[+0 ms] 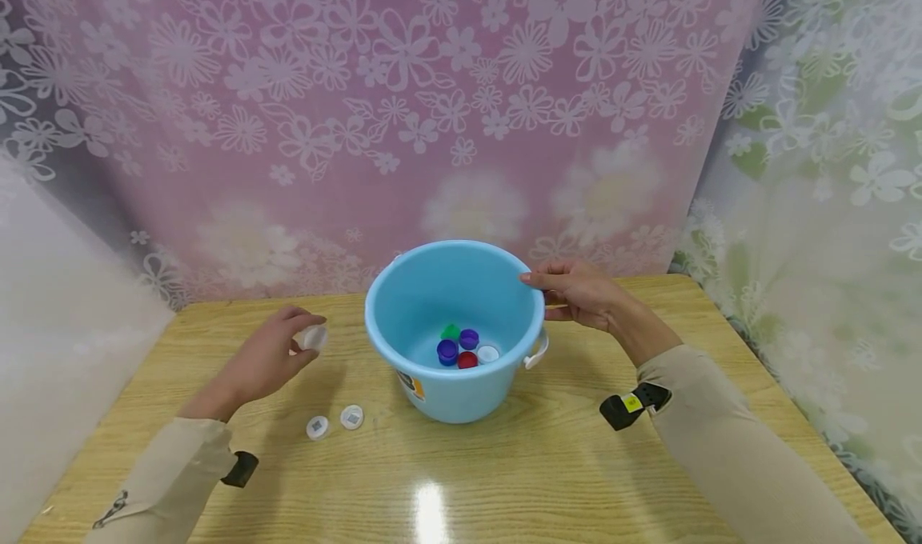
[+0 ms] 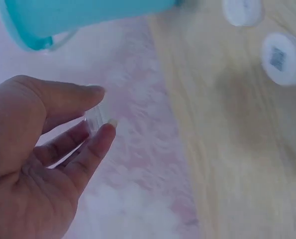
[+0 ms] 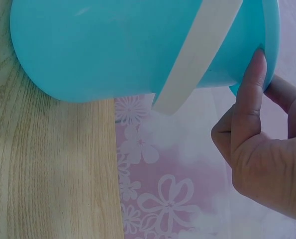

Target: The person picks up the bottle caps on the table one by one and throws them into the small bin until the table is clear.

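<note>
A light blue bucket (image 1: 461, 392) stands upright on the wooden table. My right hand (image 1: 579, 294) grips its rim at the right side, thumb over the edge and a finger along the outer wall, as the right wrist view (image 3: 257, 134) shows. To the left of the bucket, my left hand (image 1: 265, 356) pinches a white bottle cap (image 1: 314, 338) above the table between thumb and fingertips; the fingers partly hide it in the left wrist view. Inside the bucket lie purple caps (image 1: 447, 352), a red cap (image 1: 467, 360), a white cap (image 1: 488, 354) and a green piece (image 1: 450, 332).
Two white caps with square printed codes, a left one (image 1: 317, 427) and a right one (image 1: 351, 417), lie on the table (image 1: 547, 472) in front of my left hand. The bucket's white handle (image 3: 197, 55) hangs at its side. A pink flowered curtain (image 1: 403, 128) borders the table's far edge.
</note>
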Demonstrator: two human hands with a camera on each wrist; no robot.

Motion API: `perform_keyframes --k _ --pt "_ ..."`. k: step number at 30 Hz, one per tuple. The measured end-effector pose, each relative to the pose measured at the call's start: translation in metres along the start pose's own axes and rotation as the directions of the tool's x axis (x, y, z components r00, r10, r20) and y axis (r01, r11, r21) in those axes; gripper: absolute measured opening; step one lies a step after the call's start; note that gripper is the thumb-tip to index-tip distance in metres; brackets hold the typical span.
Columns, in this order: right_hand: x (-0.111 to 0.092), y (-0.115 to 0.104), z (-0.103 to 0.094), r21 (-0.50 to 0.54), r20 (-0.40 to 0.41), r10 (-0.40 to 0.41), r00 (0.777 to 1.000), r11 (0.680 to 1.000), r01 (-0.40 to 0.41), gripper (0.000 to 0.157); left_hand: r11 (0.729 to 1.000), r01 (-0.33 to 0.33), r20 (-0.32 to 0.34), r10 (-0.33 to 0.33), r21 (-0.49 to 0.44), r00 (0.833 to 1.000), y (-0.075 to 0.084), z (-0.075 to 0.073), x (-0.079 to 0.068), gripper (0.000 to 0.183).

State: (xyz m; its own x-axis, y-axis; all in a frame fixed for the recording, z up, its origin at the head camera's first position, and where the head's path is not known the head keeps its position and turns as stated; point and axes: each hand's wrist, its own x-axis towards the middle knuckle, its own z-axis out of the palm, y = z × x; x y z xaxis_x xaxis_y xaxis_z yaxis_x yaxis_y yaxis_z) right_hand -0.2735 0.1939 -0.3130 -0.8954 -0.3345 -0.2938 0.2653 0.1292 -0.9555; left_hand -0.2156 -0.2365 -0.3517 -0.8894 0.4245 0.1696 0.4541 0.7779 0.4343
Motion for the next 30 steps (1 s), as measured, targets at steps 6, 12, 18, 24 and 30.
perform_keyframes --k 6,12,18,24,30 --pt "-0.001 0.001 -0.001 0.001 0.003 0.002 1.000 1.000 -0.002 0.038 1.000 -0.002 -0.127 0.003 0.009 0.992 0.029 -0.014 0.005 0.046" --pt "-0.003 0.001 0.000 0.003 -0.006 0.005 1.000 1.000 -0.005 0.040 0.997 -0.064 -0.250 0.071 0.034 0.966 0.061 -0.026 0.013 0.047" --pt "-0.005 0.001 -0.001 0.003 -0.010 0.010 1.000 1.000 -0.010 0.041 0.986 -0.165 -0.286 0.164 0.021 0.944 0.093 -0.029 0.019 0.046" --pt "-0.005 0.003 -0.002 0.002 -0.007 0.002 1.000 1.000 -0.002 0.042 0.974 -0.226 -0.251 0.221 0.009 0.942 0.113 -0.021 0.027 0.046" --pt "-0.006 0.003 -0.003 0.005 -0.007 -0.003 1.000 1.000 0.003 0.039 0.971 -0.238 -0.185 0.233 -0.003 0.955 0.126 -0.014 0.039 0.046"
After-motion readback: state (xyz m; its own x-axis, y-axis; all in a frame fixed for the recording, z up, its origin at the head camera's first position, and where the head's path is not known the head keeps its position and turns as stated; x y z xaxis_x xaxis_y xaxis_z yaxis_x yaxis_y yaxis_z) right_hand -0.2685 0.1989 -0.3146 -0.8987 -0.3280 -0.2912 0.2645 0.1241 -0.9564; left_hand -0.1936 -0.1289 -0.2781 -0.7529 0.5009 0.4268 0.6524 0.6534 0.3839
